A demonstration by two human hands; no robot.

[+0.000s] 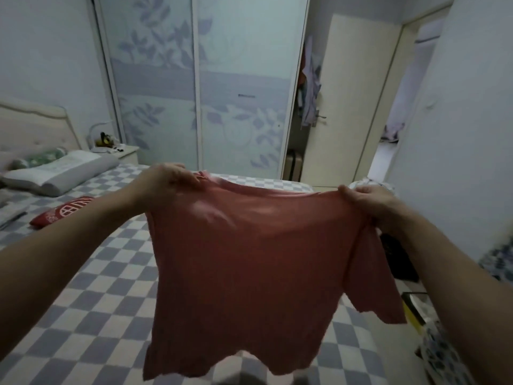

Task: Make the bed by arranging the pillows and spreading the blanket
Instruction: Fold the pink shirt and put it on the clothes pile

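Observation:
A pink-red shirt hangs spread out in front of me above the bed, which has a blue-and-white checked cover. My left hand grips the shirt's left shoulder and my right hand grips its right shoulder. At the head of the bed on the left lies a grey-white pillow with a green patterned pillow behind it. A small red cushion lies on the cover in front of them. The shirt hides the middle of the bed.
A padded headboard stands at the far left, with a nightstand holding small items beside it. Sliding wardrobe doors fill the far wall. An open door is at the right. Blue patterned fabric lies at the bed's right edge.

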